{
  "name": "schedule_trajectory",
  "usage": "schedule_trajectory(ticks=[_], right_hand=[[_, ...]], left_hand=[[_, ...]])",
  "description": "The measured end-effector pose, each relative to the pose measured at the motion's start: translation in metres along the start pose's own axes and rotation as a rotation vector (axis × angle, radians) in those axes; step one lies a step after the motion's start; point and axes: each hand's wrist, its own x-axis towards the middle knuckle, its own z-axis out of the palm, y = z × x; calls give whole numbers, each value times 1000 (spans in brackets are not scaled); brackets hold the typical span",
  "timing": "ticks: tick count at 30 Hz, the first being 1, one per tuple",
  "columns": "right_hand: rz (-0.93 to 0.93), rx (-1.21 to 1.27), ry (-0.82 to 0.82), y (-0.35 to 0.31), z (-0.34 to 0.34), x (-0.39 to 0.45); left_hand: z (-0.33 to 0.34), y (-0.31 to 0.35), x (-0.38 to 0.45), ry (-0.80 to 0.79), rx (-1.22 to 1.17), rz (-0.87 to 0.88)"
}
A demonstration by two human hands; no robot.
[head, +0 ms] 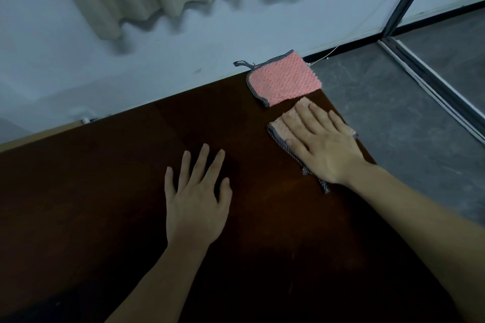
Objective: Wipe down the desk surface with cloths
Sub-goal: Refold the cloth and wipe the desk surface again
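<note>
Desk (131, 204): dark wood top, seen from above; far edge set against a pale wall, right edge open to the floor.
Right hand (319, 144): laid flat, fingers straight, pressed on the near cloth; nothing is grasped.
Near cloth (278, 130): pinkish, dark-trimmed, pinned under the palm just beside the desk's right edge; one trimmed corner trails toward the viewer.
Far cloth (284, 78): brighter pink, dark-trimmed, lying untouched at the far right corner, its loop hanging past the far edge; it touches or slightly overlaps the near cloth.
Left hand (195, 196): released, fingers spread, resting on bare wood near mid-desk; no cloth is held.
Progress: wiping is judged to be under way at the right side only. No wet streaks or cleaned zones can be made out on the dark top, so the share done cannot be told.
Remaining: centre and left of the desk are judged still to be covered; the far cloth is not yet in use.
</note>
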Motion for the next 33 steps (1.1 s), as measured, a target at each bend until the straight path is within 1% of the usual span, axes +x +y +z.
schedule_trajectory(ticks=[5,11,14,21,25,33], right_hand=[[13,19,-17,2,1,-9],[42,-2,-6,1,17,-73],[64,3,3,1,20,-87],[136,26,50,2,8,-37],[185,28,35,-1,7,-25],[170,29,62,-16,31,-106]], left_hand=[[-1,0,1,-6,1,1],[-3,0,-1,-32,9,3],[-6,1,0,-67,28,1],[-2,1,-2,-18,32,24],[1,-2,-1,-2,32,41],[3,-2,-1,22,-4,70]])
